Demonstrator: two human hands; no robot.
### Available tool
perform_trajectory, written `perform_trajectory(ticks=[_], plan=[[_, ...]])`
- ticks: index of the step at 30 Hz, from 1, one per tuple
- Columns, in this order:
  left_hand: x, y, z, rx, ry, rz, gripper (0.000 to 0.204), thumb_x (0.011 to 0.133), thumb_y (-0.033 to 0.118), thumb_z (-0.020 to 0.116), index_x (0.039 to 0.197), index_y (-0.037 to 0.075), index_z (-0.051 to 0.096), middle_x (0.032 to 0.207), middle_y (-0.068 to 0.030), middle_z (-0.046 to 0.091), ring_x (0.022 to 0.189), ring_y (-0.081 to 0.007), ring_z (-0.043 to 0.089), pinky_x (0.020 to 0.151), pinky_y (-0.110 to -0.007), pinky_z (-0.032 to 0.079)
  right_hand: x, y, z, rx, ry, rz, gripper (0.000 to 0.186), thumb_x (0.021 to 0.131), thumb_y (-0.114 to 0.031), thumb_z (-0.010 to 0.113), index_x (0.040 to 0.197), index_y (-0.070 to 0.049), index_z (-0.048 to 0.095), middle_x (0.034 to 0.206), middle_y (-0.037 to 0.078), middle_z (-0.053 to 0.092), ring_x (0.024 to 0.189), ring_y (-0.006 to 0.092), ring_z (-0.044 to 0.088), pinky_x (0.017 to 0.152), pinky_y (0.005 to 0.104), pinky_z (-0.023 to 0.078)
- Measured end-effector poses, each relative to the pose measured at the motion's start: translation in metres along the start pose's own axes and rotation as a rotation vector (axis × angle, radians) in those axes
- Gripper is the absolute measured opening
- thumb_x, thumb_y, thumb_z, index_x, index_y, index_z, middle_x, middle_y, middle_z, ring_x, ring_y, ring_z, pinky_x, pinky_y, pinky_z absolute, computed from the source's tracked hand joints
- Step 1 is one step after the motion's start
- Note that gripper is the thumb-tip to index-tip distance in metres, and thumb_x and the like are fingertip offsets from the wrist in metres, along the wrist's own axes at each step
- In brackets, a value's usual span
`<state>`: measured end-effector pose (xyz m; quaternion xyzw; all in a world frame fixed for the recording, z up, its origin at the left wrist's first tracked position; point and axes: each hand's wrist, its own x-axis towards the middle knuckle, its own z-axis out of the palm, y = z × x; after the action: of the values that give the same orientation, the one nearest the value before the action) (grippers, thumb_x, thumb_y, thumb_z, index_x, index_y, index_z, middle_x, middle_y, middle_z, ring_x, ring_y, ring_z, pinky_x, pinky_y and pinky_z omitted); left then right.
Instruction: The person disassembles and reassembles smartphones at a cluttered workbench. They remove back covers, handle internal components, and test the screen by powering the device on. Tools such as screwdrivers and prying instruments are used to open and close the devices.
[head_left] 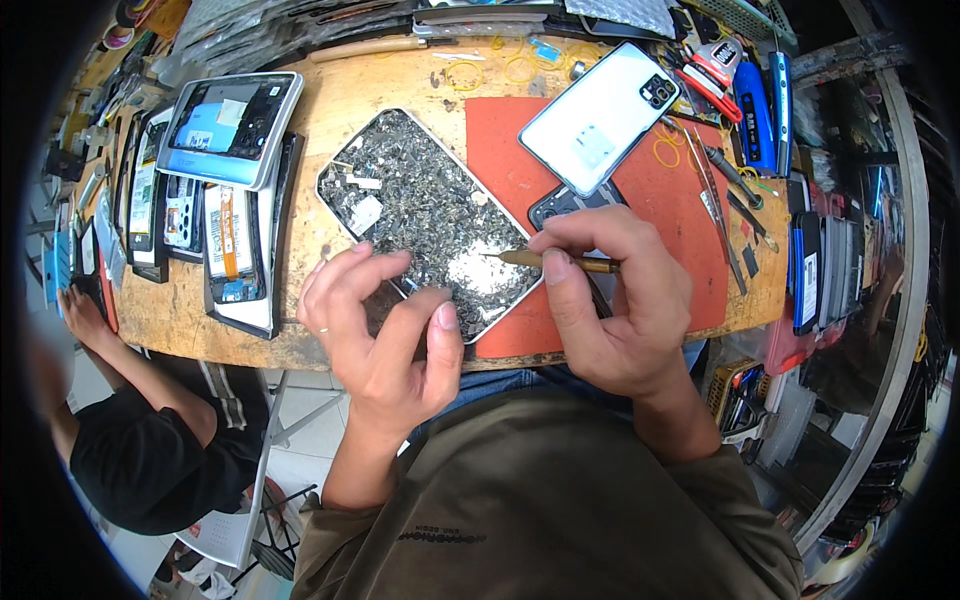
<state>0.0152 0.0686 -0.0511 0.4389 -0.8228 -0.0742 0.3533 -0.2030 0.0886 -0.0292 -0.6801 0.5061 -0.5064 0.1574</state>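
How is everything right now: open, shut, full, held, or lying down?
Left hand: open, fingers curled
Right hand: grip closed on thin tool
Thin tool: held, tip pointing left
Tray: filled with small shiny bits
Pale phone: lying back up
Dark phone: partly covered
Opened phone: insides showing
Orange mat: flat, partly covered

bright, white glare on metal bits (428, 200), bent edges

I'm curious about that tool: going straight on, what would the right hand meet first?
Right hand, tool leading: probably the small metal pieces, though the left hand lies nearly in line; depth is unclear.
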Motion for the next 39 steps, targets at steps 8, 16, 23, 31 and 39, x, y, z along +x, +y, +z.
perform_trajectory(ticks=[8, 16, 23, 31, 39], plan=[[0.002, -0.001, 0.005, -0.047, 0.034, -0.027, 0.018, 0.08, 0.012, 0.083, 0.097, 0.01, 0.079, 0.118, -0.0118, 0.067, 0.12, -0.0367, 0.06, 0.108, -0.049, 0.041, 0.003, 0.001, 0.004, 0.01, -0.036, -0.024, 0.026, 0.093, 0.014, 0.068, 0.118, 0.007, 0.065, 0.099, 0.015, 0.075, 0.083, 0.0214, 0.072, 0.074, 0.0321, 0.057], [0.006, -0.001, 0.003, -0.085, -0.031, -0.026, 0.025, 0.076, 0.016, 0.09, 0.099, 0.014, 0.08, 0.123, -0.0094, 0.066, 0.124, -0.036, 0.059, 0.109, -0.051, 0.038, -0.002, -0.012, -0.001, 0.075, -0.02, -0.05, 0.029, 0.089, 0.016, 0.069, 0.116, 0.007, 0.066, 0.096, 0.018, 0.074, 0.082, 0.0262, 0.073, 0.072, 0.035, 0.058], [0.006, -0.003, 0.002, -0.107, -0.032, -0.009, 0.027, 0.075, 0.015, 0.091, 0.1, 0.016, 0.08, 0.122, -0.0063, 0.067, 0.124, -0.0349, 0.06, 0.11, -0.051, 0.038, -0.005, -0.018, -0.004, 0.087, -0.058, -0.073, 0.03, 0.091, 0.015, 0.067, 0.12, 0.007, 0.063, 0.098, 0.019, 0.075, 0.085, 0.0253, 0.074, 0.075, 0.0353, 0.058], [0.005, -0.003, 0.001, -0.138, -0.026, -0.012, 0.026, 0.074, 0.017, 0.092, 0.097, 0.017, 0.08, 0.12, -0.0051, 0.068, 0.124, -0.0335, 0.061, 0.112, -0.052, 0.036, -0.005, -0.02, 0.002, 0.078, 0.025, -0.086, 0.031, 0.084, 0.016, 0.073, 0.112, 0.005, 0.068, 0.093, 0.016, 0.074, 0.072, 0.0265, 0.07, 0.063, 0.035, 0.055], [0.003, -0.005, 0.001, -0.154, -0.013, -0.004, 0.023, 0.075, 0.016, 0.091, 0.095, 0.017, 0.081, 0.118, -0.0052, 0.068, 0.124, -0.0339, 0.061, 0.113, -0.053, 0.035, -0.007, -0.023, 0.0, 0.07, -0.015, -0.064, 0.03, 0.086, 0.016, 0.072, 0.113, 0.005, 0.067, 0.095, 0.017, 0.074, 0.076, 0.0266, 0.071, 0.065, 0.0354, 0.056]])
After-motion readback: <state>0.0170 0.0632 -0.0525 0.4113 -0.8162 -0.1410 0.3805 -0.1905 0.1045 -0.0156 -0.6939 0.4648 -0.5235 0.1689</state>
